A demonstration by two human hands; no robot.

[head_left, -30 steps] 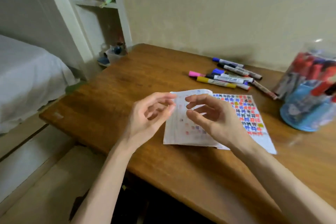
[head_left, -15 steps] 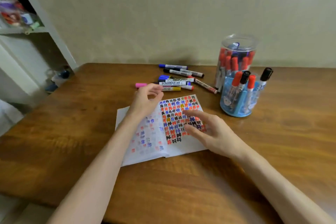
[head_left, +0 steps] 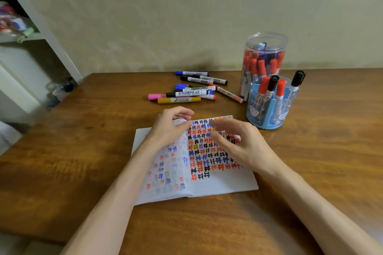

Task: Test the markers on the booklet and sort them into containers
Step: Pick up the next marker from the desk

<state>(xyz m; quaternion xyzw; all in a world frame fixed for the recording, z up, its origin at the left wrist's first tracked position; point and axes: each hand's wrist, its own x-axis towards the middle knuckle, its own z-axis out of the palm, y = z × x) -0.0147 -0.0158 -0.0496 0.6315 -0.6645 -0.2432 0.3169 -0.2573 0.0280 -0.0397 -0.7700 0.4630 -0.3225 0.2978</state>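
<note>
An open booklet (head_left: pixel 217 184) lies on the wooden table (head_left: pixel 83 151). Its right page is full of coloured hash marks and its left page shows faint ones. My left hand (head_left: pixel 170 128) is at the top of the left page, its curled fingers pinching the page's lifted top edge. My right hand (head_left: pixel 238 145) is over the right page with relaxed, spread fingers and holds nothing. Several loose markers (head_left: pixel 192 93) lie behind the booklet, among them a yellow marker (head_left: pixel 178 100) and a pink marker (head_left: pixel 155 96).
A tall clear jar (head_left: pixel 263 58) with several red and blue markers stands at the back right. In front of it is a blue holder (head_left: pixel 267 118) with several upright markers. A white shelf unit (head_left: pixel 31 37) stands to the left of the table.
The view swung right from the table's left corner onto the booklet and containers. The page both hands held upright now lies flat. My left hand slid to its top edge; my right hand moved over the right page.
</note>
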